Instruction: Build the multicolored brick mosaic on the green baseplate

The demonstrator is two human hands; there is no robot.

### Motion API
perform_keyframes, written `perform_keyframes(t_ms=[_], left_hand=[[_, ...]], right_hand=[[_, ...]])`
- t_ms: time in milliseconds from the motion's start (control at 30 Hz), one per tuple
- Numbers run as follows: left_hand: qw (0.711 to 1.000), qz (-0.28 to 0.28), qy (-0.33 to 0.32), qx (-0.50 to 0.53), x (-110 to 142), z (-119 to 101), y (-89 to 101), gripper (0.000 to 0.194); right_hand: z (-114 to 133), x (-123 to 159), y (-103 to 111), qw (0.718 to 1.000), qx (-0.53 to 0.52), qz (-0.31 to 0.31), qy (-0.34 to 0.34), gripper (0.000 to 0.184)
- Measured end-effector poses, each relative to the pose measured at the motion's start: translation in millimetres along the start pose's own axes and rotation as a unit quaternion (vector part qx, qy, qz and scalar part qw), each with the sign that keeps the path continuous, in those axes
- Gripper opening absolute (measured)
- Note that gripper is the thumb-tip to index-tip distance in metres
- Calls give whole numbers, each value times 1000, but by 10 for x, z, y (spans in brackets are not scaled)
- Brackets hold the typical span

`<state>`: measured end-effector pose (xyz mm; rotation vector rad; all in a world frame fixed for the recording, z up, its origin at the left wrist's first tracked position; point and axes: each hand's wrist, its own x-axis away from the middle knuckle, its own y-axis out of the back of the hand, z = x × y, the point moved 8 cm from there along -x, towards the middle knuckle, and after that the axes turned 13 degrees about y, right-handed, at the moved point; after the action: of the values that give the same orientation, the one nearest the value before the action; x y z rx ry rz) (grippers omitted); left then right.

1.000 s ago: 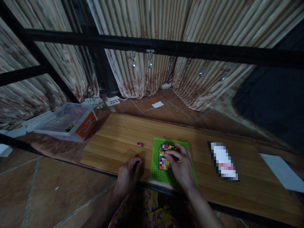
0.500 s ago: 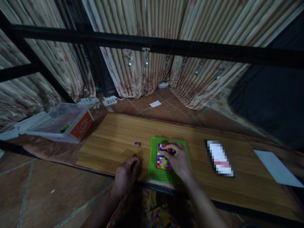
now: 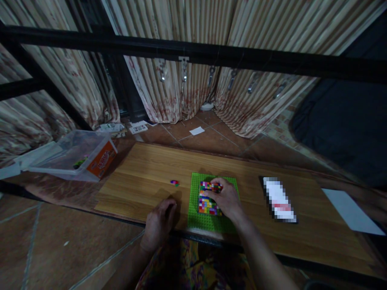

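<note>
A patch of small multicoloured toy bricks covers part of the green studded baseplate on the wooden table. Over the patch's right side lies my right hand, thumb and index finger apart, their tips on or just above the bricks. Between them, coloured bricks show; I make out no loose brick in the grasp. My left hand rests at the near table edge, left of the baseplate, fingers curled closed. Whatever it may hold is hidden. Beyond it lie a few loose bricks, purple, red and green.
The wooden table carries a blurred-out phone-like object and white paper at the right. A clear plastic bin with an orange label stands left, some bricks inside. A black metal bar crosses in front of curtains.
My right thumb and index finger have spread farther apart over the brick patch, showing more bricks between them. The left hand keeps its curled pose. The view has shifted slightly.
</note>
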<state>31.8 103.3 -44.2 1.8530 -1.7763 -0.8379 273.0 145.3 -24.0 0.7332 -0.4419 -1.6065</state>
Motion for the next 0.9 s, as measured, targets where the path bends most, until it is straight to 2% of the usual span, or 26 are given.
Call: perform_keyframes(t_ms=[167, 300, 500, 633, 900], left_hand=[[1000, 0, 1, 3, 5, 20, -13, 15], [1000, -4, -7, 8, 4, 18, -14, 15], [1000, -9, -18, 0, 5, -6, -5, 14], [1000, -15, -23, -3, 11, -11, 3, 15], [1000, -10, -23, -2, 9, -45, 17, 15]], right_hand=[[-30, -24, -26, 1000, 3, 23, -8, 31], [-39, -2, -36, 1000, 18, 13, 4, 35], [51, 85, 5, 995, 31, -48, 81, 29], [83, 95, 10, 992, 40, -51, 107, 36], [47, 42, -19, 995, -23, -43, 86, 30]])
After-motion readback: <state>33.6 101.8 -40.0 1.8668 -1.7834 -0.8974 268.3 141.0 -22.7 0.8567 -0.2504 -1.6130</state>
